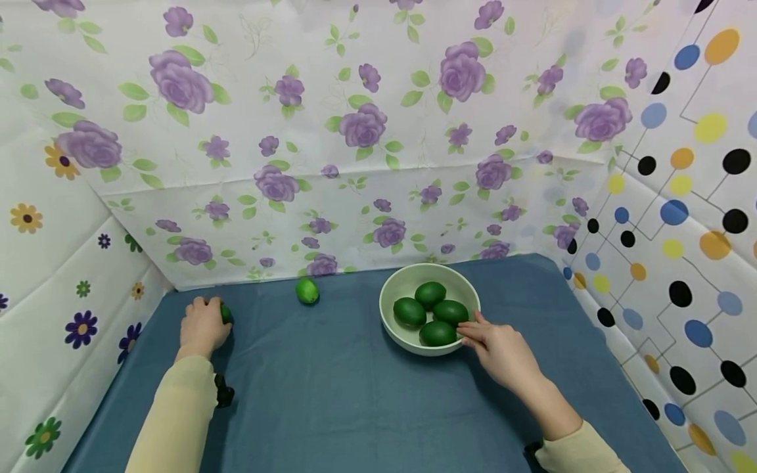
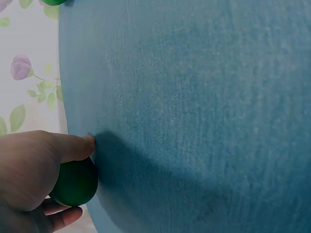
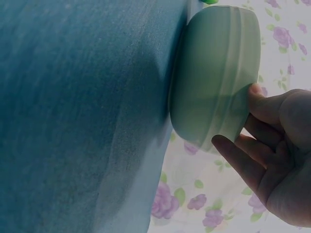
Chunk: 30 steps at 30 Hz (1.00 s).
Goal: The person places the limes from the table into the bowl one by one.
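At the table's left, my left hand [image 1: 203, 326] grips a dark green, smooth oval fruit [image 2: 75, 183], perhaps an avocado; the thumb lies along one side and fingertips show on the other. A pale green bowl [image 1: 397, 336] stands right of the middle, with several similar dark green fruits [image 1: 410, 311] in it. My right hand [image 1: 503, 351] holds this bowl at its right rim. In the right wrist view the thumb meets the rim and another finger reaches the outer wall [image 3: 209, 82]; the other fingertips are partly hidden.
A brighter green lime-like fruit [image 1: 307, 290] lies near the back edge, between the left hand and the bowl. Blue cloth [image 1: 331, 394] covers the table. Floral sheeting [image 1: 331, 217] rises behind, with patterned sheets at the left [image 1: 65, 263] and right [image 1: 668, 263].
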Available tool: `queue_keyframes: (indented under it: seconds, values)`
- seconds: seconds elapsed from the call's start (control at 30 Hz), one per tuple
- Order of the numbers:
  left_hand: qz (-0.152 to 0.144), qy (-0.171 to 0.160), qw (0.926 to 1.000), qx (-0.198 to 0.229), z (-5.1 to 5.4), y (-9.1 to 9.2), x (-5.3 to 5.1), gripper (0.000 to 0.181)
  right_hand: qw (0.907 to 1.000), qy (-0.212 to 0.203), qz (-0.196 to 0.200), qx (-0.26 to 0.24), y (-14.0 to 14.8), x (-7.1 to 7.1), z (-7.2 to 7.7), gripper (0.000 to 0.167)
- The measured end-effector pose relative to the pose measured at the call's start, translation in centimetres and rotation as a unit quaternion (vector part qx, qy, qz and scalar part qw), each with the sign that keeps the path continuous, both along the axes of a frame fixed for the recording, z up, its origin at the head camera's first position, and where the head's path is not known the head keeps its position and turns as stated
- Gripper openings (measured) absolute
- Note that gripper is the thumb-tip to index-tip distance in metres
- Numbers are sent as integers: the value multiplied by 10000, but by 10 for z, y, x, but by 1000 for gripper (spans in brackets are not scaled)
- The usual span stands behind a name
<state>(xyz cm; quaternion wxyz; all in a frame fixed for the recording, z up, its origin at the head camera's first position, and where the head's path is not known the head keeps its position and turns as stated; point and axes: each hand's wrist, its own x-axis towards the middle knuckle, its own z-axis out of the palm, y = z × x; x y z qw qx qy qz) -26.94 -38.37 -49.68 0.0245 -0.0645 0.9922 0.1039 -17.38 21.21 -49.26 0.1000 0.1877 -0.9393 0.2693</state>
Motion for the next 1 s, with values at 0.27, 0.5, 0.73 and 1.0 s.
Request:
queue_keyframes:
  seconds: [0.27, 0.5, 0.73, 1.0]
  values:
    - [-18, 221, 9998, -31, -4, -2, 4, 66, 10000, -24, -28, 12, -1, 1, 1, 31]
    - [-92, 413, 9990, -141, -3, 2, 5, 69, 10000, -18, -42, 5, 0, 1, 2, 32]
    - [-153, 656, 9977, -101, -1, 3, 8, 76, 10000, -52, -39, 19, 0, -1, 0, 32]
    - [-160, 1187, 9926, 195, 0, 5, 8, 68, 10000, 38, -7, 15, 0, 0, 0, 32]
